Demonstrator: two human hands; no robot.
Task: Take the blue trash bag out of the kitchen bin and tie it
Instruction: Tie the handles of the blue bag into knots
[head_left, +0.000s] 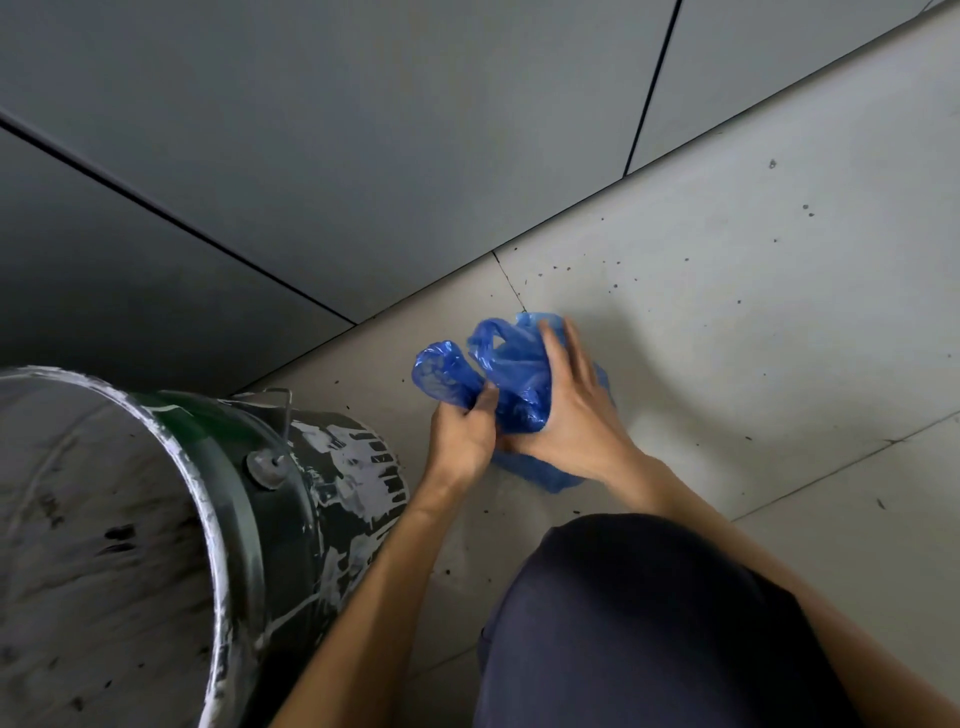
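Beyond knee (649, 623), left hand (460, 441) grips blue bag (519, 376); right hand (576, 415) presses flat atop

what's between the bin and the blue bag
In the head view, a narrow strip of speckled floor tile and the left hand, which grips the blue bag; the bin and bag are apart.

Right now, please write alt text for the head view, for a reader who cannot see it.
A blue trash bag sits on the tiled floor; the left hand grips one loop of its top, the right hand lies over the rest. A paint-splashed bin stands at left.
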